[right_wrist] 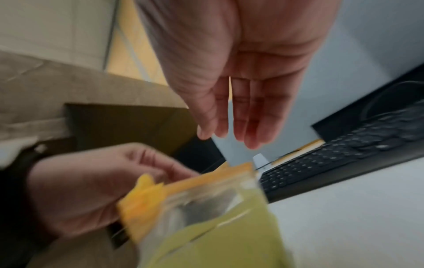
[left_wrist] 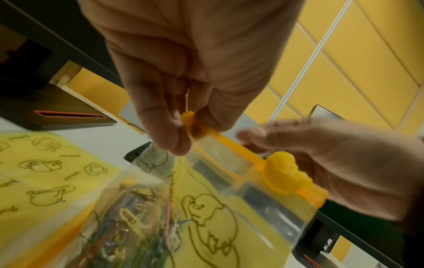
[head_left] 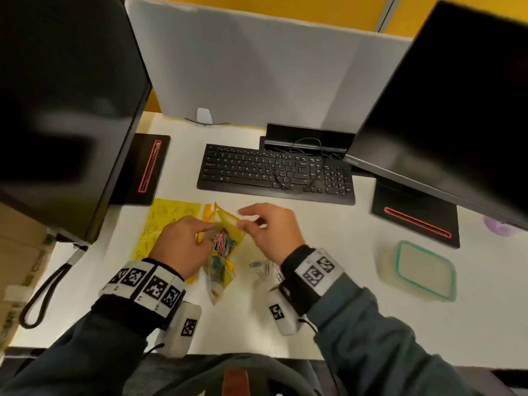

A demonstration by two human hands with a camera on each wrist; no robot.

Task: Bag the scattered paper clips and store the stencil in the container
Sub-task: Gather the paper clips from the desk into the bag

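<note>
A clear zip bag [head_left: 221, 252] with a yellow zipper strip holds several coloured paper clips [left_wrist: 128, 235]. It is lifted over the desk, partly above the yellow stencil [head_left: 158, 224] that lies flat there. My left hand [left_wrist: 183, 130] pinches the zipper's end. A duck-shaped yellow slider [left_wrist: 284, 174] sits further along the strip. My right hand [right_wrist: 229, 137] hovers at the bag's mouth [right_wrist: 206, 199] with straight fingers and holds nothing. A few loose clips [head_left: 261, 265] lie on the desk below my right wrist. The teal-rimmed container [head_left: 397, 260] stands to the right, lid on.
A black keyboard [head_left: 274, 172] with a cable across it lies behind the hands. Two dark monitors [head_left: 57, 110] [head_left: 443, 110] overhang the desk's left and right sides on black stands. A grey divider panel [head_left: 257, 81] closes the back. A cardboard box [head_left: 17, 252] is at far left.
</note>
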